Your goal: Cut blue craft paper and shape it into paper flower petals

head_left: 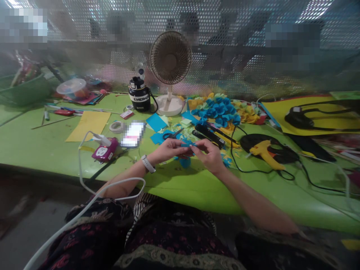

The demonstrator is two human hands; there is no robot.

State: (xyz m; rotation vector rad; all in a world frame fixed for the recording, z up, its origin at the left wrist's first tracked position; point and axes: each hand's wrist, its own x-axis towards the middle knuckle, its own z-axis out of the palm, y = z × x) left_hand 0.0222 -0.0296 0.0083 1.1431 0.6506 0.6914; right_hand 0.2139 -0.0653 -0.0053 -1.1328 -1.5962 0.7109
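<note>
Above the near edge of the green table (42, 146), my left hand (168, 150) and my right hand (209, 155) meet over a small folded blue paper piece (187, 144). The fingers of both hands pinch it from either side. A rounded blue bit (185, 162) hangs just below the hands. A white watch sits on my left wrist. Black scissors (172, 134) lie just beyond my hands among blue paper squares (156, 122).
A heap of blue and yellow paper flowers (221, 108) lies behind my hands. A yellow glue gun (264, 152) with its black cord rests to the right. Further back stand a desk fan (170, 71) and a black jug (139, 95). A phone (132, 134), tape roll (116, 126), yellow sheet (88, 125) and pink charger (105, 150) lie on the left.
</note>
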